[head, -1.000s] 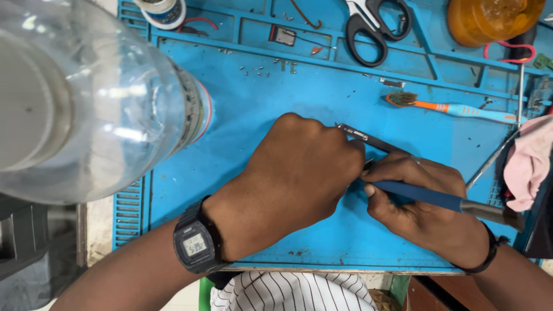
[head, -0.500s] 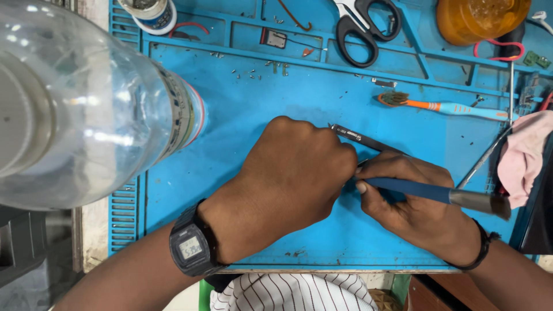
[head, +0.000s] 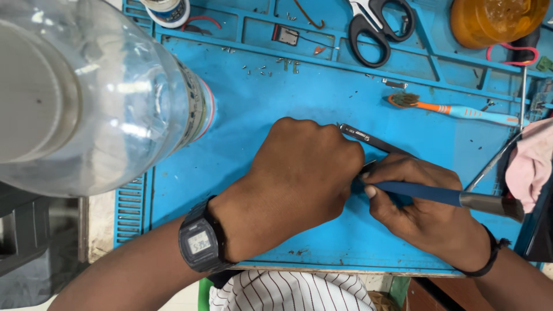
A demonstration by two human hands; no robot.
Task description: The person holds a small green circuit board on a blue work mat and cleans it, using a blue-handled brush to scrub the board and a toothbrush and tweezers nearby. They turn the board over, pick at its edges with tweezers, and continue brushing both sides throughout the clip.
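Blue silicone covers the bench: a ridged work mat (head: 247,109) fills most of the head view, and both hands meet just right of its centre. The left hand (head: 299,178), a dark digital wristwatch (head: 200,243) on its wrist, lies knuckles-up with the fingers curled down over something on the mat; what sits under them is hidden, so whether they pinch it cannot be told. The right hand (head: 423,210), with a black band at the wrist, is closed around a blue-handled tool (head: 443,196), whose handle runs toward the right edge of the frame and ends in a grey metal collar, while its working end disappears between the two hands. A thin dark metal strip (head: 368,138) pokes out from behind the left knuckles, slanting toward the upper left. Above the hands, toward the right, lies an orange-and-blue toothbrush (head: 455,110). Black-handled scissors (head: 377,26) rest in a tray compartment at the top of the frame, beside an orange translucent container (head: 495,20) in the upper right corner. Tiny screws (head: 265,69) are scattered on the mat above the left hand. A clear plastic bottle (head: 98,98), close to the lens and blurred, dominates the upper left. Pink cloth (head: 533,164) shows at the right edge.
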